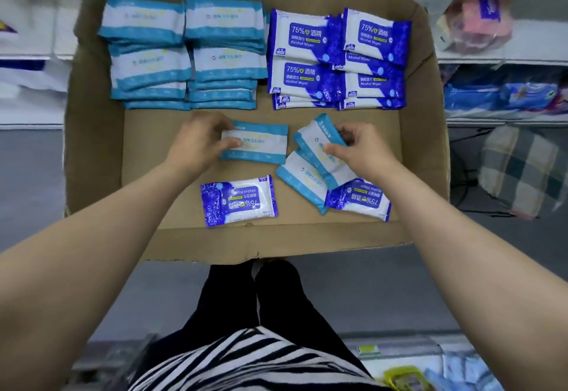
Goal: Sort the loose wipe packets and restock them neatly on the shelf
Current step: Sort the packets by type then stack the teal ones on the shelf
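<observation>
A shallow cardboard tray (95, 132) holds wipe packets. Light-blue packets (184, 52) are stacked in rows at its back left, dark-blue alcohol wipe packets (338, 58) at its back right. My left hand (196, 141) pinches the left end of a loose light-blue packet (261, 144) lying flat in the tray's middle. My right hand (359, 148) grips another light-blue packet (319, 148), tilted over a third one (299, 178). Two loose dark-blue packets lie near the front edge, one at the centre (238, 200) and one under my right wrist (359, 200).
Shelves with bagged goods (504, 98) run along both sides of the tray. A checked cloth bag (522, 169) sits on the floor to the right. My legs and striped top are below the tray's front edge (261, 243).
</observation>
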